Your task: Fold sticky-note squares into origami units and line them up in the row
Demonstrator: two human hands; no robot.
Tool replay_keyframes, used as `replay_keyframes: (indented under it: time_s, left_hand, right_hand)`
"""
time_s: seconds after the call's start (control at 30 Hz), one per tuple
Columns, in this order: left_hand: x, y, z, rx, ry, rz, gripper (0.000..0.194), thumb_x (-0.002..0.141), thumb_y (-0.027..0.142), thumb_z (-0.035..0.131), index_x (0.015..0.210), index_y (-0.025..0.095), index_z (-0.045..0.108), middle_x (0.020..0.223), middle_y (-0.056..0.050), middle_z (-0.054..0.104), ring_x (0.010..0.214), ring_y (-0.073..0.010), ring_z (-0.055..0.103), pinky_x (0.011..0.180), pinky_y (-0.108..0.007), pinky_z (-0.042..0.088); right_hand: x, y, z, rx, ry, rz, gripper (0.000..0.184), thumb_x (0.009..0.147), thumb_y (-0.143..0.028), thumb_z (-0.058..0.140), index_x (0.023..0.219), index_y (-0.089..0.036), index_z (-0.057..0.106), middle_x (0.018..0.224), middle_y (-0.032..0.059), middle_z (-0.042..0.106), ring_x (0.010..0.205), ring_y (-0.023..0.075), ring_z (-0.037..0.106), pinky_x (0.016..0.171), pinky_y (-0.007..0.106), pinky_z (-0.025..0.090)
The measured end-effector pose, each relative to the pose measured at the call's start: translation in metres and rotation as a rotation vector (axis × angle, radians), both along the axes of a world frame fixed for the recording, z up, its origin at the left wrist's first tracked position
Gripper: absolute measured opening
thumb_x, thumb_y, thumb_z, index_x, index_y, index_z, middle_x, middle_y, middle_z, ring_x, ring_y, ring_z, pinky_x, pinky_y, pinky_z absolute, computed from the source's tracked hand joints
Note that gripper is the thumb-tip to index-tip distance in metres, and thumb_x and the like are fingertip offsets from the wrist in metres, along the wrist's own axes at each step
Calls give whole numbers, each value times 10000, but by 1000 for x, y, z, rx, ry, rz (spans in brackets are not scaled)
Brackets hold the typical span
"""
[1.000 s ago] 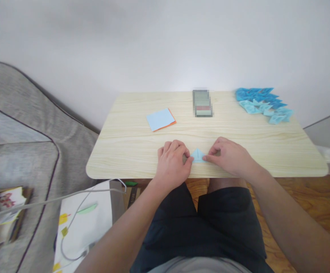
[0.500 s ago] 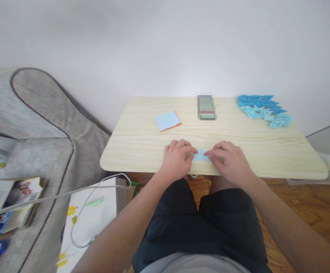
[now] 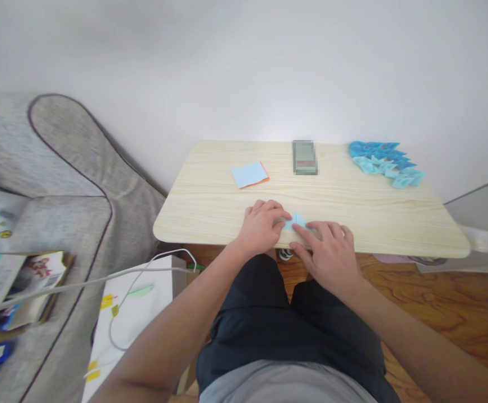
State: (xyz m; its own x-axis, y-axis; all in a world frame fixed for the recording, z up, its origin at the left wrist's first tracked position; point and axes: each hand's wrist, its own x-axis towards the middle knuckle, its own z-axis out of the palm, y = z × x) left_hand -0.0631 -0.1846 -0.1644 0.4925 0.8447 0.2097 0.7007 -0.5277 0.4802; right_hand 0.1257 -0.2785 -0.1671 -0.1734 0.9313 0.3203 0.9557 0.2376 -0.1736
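A small folded piece of light blue paper lies at the near edge of the light wooden table. My left hand rests on the paper's left side, its curled fingertips pinching and pressing it. Coming in from the lower right, my right hand lies with its fingers stretched flat over the paper's near right part and hides some of it. The two hands nearly touch over the paper.
A stack of square sheets, light blue on top with orange under it, lies at mid-table. A blurred rectangular object sits behind it, and a pile of several folded blue pieces at the far right. A grey sofa and a white cable are at the left.
My right hand has slid down and to the left, its fingers now flat across the paper. The left hand stays on the paper. My head has shifted, so the table sits further right in view.
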Motion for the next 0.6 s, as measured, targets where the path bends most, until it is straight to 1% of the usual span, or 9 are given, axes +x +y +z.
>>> replay_keyframes:
  time_s: [0.07,0.17,0.23,0.3,0.47,0.6]
  left_hand:
    - [-2,0,2,-3,15,-19,256,937,232,573,1101,329,743,1222,-10,665,1148,-253,522,982,-448,405]
    - [-4,0,4,5,35,-34,331,937,227,558,1211,344,701,1240,-21,653,1160,-258,519,983,-445,410]
    - [-3,2,7,4,54,-50,405,930,217,550,1296,354,656,1245,-30,647,1161,-260,522,984,-444,416]
    - [-2,4,10,3,81,-80,446,924,204,535,1333,351,632,1259,-36,642,1170,-265,521,986,-444,420]
    - [5,9,21,21,149,-183,488,891,157,501,1327,329,632,1338,-32,621,1200,-279,515,988,-447,426]
    - [11,10,28,22,177,-214,464,849,138,514,1263,292,655,1326,-42,629,1190,-282,526,977,-438,438]
  right_hand:
    - [2,-1,-4,7,-5,9,472,962,-566,562,1377,-348,617,1291,116,645,1160,347,488,1008,546,301]
    - [3,-1,-13,27,2,20,541,929,-609,588,1407,-354,597,1331,114,628,1179,362,478,1022,560,313]
    - [4,-1,-18,49,15,13,556,915,-616,604,1407,-355,603,1330,114,628,1171,365,482,1015,558,333]
    - [3,0,-21,66,23,-1,548,908,-606,620,1400,-368,610,1309,111,636,1153,365,489,1002,557,350]
    - [3,1,-24,88,42,1,550,907,-571,643,1422,-387,586,1302,105,635,1157,364,488,997,559,361]
    - [3,0,-24,89,58,-1,559,906,-550,649,1435,-383,575,1323,118,618,1170,374,494,1004,582,368]
